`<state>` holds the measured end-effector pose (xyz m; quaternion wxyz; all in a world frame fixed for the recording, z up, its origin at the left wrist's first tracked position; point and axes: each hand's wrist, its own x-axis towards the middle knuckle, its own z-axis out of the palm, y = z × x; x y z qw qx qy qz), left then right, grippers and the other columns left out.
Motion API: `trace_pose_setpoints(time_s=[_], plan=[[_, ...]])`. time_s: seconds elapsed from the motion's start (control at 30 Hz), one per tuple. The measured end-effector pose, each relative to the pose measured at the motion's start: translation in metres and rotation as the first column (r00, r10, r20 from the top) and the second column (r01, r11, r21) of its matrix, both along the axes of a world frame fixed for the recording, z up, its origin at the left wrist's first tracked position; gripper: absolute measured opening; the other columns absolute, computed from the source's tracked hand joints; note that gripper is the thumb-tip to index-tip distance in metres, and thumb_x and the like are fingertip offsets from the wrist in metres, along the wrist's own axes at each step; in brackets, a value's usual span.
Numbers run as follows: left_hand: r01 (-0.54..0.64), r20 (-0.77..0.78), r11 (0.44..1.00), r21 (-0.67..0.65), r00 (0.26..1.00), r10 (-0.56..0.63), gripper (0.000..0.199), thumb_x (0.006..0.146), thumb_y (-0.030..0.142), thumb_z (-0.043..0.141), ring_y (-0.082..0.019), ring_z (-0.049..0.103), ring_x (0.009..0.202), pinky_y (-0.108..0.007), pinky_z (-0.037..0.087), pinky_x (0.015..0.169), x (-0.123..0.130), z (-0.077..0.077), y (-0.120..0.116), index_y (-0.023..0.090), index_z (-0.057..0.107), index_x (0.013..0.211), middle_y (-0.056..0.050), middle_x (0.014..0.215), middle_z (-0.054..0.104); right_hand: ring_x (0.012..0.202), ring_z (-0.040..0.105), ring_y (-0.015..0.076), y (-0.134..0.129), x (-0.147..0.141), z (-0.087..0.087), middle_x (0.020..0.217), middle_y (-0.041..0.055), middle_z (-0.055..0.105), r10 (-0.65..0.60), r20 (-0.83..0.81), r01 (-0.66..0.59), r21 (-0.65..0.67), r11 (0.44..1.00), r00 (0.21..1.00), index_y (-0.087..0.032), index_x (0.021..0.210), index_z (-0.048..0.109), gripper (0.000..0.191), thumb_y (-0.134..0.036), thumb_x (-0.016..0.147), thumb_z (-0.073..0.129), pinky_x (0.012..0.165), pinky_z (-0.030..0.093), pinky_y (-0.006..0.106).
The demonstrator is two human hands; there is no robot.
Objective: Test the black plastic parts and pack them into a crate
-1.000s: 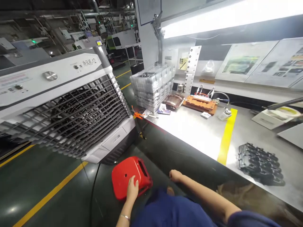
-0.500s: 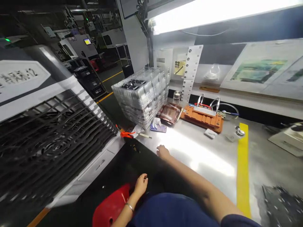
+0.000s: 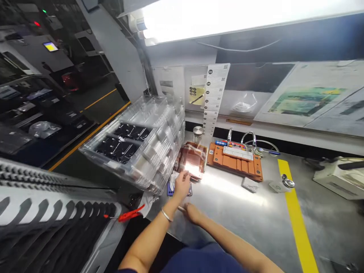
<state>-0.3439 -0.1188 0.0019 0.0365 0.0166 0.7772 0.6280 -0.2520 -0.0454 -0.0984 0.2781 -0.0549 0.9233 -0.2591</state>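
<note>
Arms outstretched: left hand over purple object, right hand by stick, grips unclear

Just behind the left hand sits a slim, silver-coloured bangle. Well behind that hand are a navy-blue top and its matching sleeve.

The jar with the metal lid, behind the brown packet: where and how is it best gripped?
Probably by its metal lid, from above, gripping around the rim. The jar stands upright with the round lid uncovered on top, while the brown packet in front hides its lower part and the clear trays are stacked to its left. Whether the lid is tight cannot be seen.
</note>
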Motion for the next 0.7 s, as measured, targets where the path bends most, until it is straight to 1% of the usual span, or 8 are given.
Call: trace_pose_setpoints(time_s=[0.1, 0.17, 0.3, 0.37, 0.43, 0.53, 0.6, 0.7], plan=[[0.06, 0.027, 0.961, 0.271, 0.997, -0.07, 0.025, 0.08, 0.013, 0.052, -0.014, 0.062, 0.09, -0.026, 0.049, 0.082, -0.096, 0.04, 0.081, 0.012, 0.056, 0.105, -0.012, 0.103, 0.064, 0.08, 0.059, 0.0159, 0.081, 0.038, 0.008, 0.088, 0.0089, 0.064, -0.162, 0.052, 0.161, 0.02, 0.987, 0.985, -0.012, 0.079, 0.056, 0.008, -0.018, 0.075, 0.051, 0.073, 0.043, 0.024], [-0.054, 0.178, 0.934, 0.352, 0.984, -0.01, 0.029, 0.077, 0.005, 0.053, -0.011, 0.061, 0.088, -0.022, 0.048, 0.078, -0.158, 0.065, 0.132, 0.01, 0.054, 0.105, -0.013, 0.106, 0.062, 0.075, 0.057, 0.0158, 0.13, 0.068, 0.013, 0.079, 0.006, 0.062, -0.408, 0.071, 0.413, -0.079, 0.907, 0.91, -0.015, 0.073, 0.051, 0.015, -0.03, 0.074, 0.05, 0.072, 0.044, 0.026], [-0.171, 0.275, 0.93, 0.327, 0.958, 0.079, 0.037, 0.077, 0.005, 0.055, -0.011, 0.059, 0.088, -0.021, 0.045, 0.077, -0.257, 0.091, 0.195, 0.007, 0.05, 0.114, -0.011, 0.102, 0.061, 0.067, 0.056, 0.0179, 0.193, 0.125, 0.015, 0.066, 0.0046, 0.056, -0.769, 0.108, 0.754, -0.32, 0.573, 0.63, -0.018, 0.067, 0.048, 0.049, -0.067, 0.064, 0.048, 0.068, 0.048, 0.03], [-0.204, 0.308, 0.934, 0.294, 0.945, 0.11, 0.036, 0.077, 0.01, 0.062, -0.013, 0.058, 0.086, -0.023, 0.045, 0.075, -0.289, 0.09, 0.207, 0.005, 0.052, 0.111, -0.01, 0.095, 0.061, 0.07, 0.059, 0.0197, 0.206, 0.144, 0.011, 0.074, 0.0069, 0.06, -0.876, 0.08, 0.828, -0.376, 0.416, 0.476, -0.019, 0.076, 0.052, 0.061, -0.078, 0.06, 0.046, 0.07, 0.05, 0.031], [-0.213, 0.33, 0.943, 0.257, 0.936, 0.122, 0.03, 0.08, 0.02, 0.064, -0.013, 0.058, 0.082, -0.026, 0.046, 0.073, -0.309, 0.083, 0.211, 0.005, 0.055, 0.105, -0.009, 0.09, 0.061, 0.077, 0.062, 0.0213, 0.209, 0.153, 0.005, 0.086, 0.0095, 0.063, -0.943, 0.015, 0.879, -0.366, 0.305, 0.334, -0.019, 0.091, 0.054, 0.069, -0.08, 0.06, 0.045, 0.074, 0.051, 0.031], [-0.197, 0.335, 0.959, 0.204, 0.934, 0.12, 0.027, 0.087, 0.034, 0.059, -0.014, 0.058, 0.078, -0.029, 0.049, 0.071, -0.324, 0.071, 0.217, 0.01, 0.058, 0.099, -0.006, 0.089, 0.061, 0.081, 0.063, 0.0221, 0.205, 0.147, -0.003, 0.09, 0.0097, 0.065, -0.968, -0.017, 0.921, -0.306, 0.242, 0.249, -0.019, 0.101, 0.056, 0.07, -0.078, 0.063, 0.048, 0.072, 0.052, 0.029], [-0.179, 0.327, 0.967, 0.18, 0.938, 0.113, 0.029, 0.088, 0.038, 0.057, -0.014, 0.059, 0.079, -0.03, 0.049, 0.071, -0.329, 0.064, 0.222, 0.011, 0.059, 0.098, -0.005, 0.09, 0.06, 0.076, 0.063, 0.0215, 0.202, 0.132, -0.003, 0.083, 0.0083, 0.065, -0.961, 0.048, 0.92, -0.305, 0.246, 0.273, -0.019, 0.094, 0.061, 0.065, -0.076, 0.063, 0.052, 0.069, 0.052, 0.027], [-0.152, 0.312, 0.974, 0.167, 0.945, 0.094, 0.031, 0.09, 0.04, 0.054, -0.014, 0.059, 0.08, -0.032, 0.05, 0.074, -0.334, 0.055, 0.23, 0.011, 0.059, 0.099, -0.005, 0.091, 0.061, 0.066, 0.06, 0.0198, 0.206, 0.107, 0.002, 0.069, 0.0064, 0.062, -0.922, 0.124, 0.88, -0.365, 0.303, 0.368, -0.017, 0.076, 0.065, 0.062, -0.076, 0.062, 0.052, 0.062, 0.05, 0.025]])
